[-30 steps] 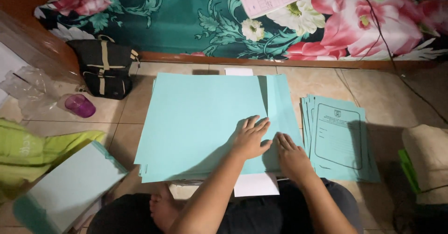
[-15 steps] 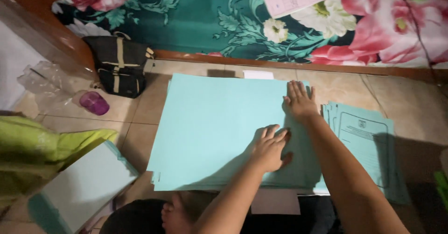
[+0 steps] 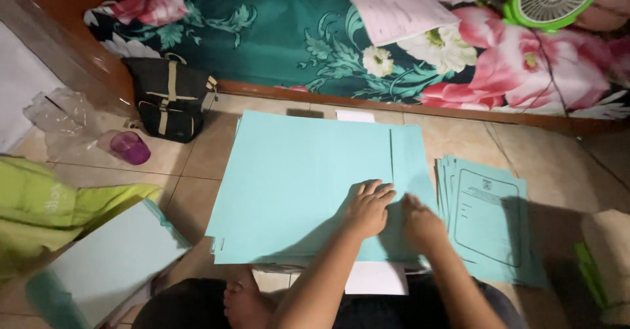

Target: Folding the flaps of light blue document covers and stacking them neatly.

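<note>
A large light-teal paper sheet (image 3: 308,185) with one side flap folded over is lying on the tiled floor at frame centre. The left hand (image 3: 367,207) is pressing flat on it, fingers together and stretched toward the fold. The right hand (image 3: 420,223) (blurred, so its fingers cannot be made out) is resting just beside it. A stack of printed teal folders (image 3: 489,217) is sitting to the right, a black bag (image 3: 167,99) at upper left.

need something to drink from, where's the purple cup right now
In the head view the purple cup stands on the tiled floor at the left, just below the black bag and beside crumpled clear plastic, left of the big blue sheets.
</note>
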